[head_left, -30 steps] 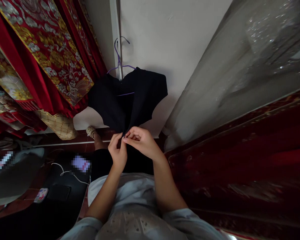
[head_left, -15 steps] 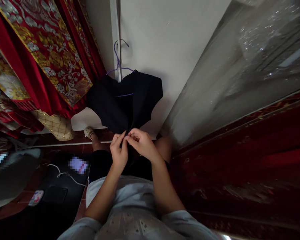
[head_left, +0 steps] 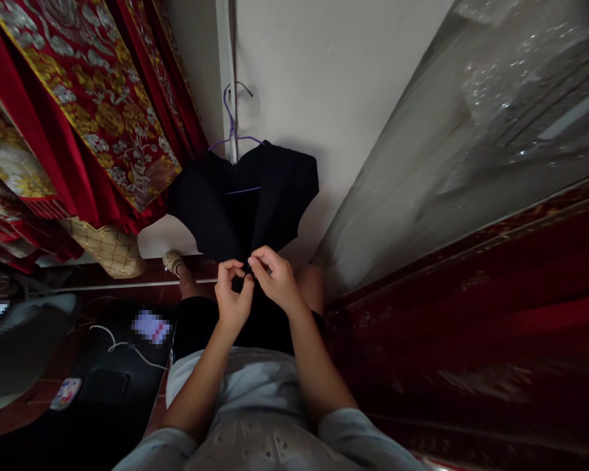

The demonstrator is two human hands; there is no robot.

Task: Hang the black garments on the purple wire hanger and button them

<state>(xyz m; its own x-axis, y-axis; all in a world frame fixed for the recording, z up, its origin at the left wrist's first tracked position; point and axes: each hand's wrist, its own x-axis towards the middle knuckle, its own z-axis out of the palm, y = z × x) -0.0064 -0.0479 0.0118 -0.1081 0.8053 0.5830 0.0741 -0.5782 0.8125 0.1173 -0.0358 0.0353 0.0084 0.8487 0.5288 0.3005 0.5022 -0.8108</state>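
A black garment [head_left: 240,203] hangs on a purple wire hanger [head_left: 232,124] hooked on a white wall post. My left hand [head_left: 232,297] and my right hand [head_left: 271,278] meet at the garment's lower front edge. Both are closed in a pinch on the dark cloth, fingertips almost touching. What sits between the fingertips is too small and dark to make out. My forearms reach up from my pale shirt [head_left: 255,418].
Red and gold embroidered fabrics [head_left: 78,111] hang at the left. A clear plastic cover [head_left: 471,131] over dark red cloth [head_left: 471,340] fills the right. On the floor at the left lie a black bag [head_left: 112,392], a white cable [head_left: 122,343] and a phone [head_left: 65,393].
Both hands stayed pinched at the garment's lower edge; the fingers shifted slightly, and the view drifted a little so the garment sits slightly lower.
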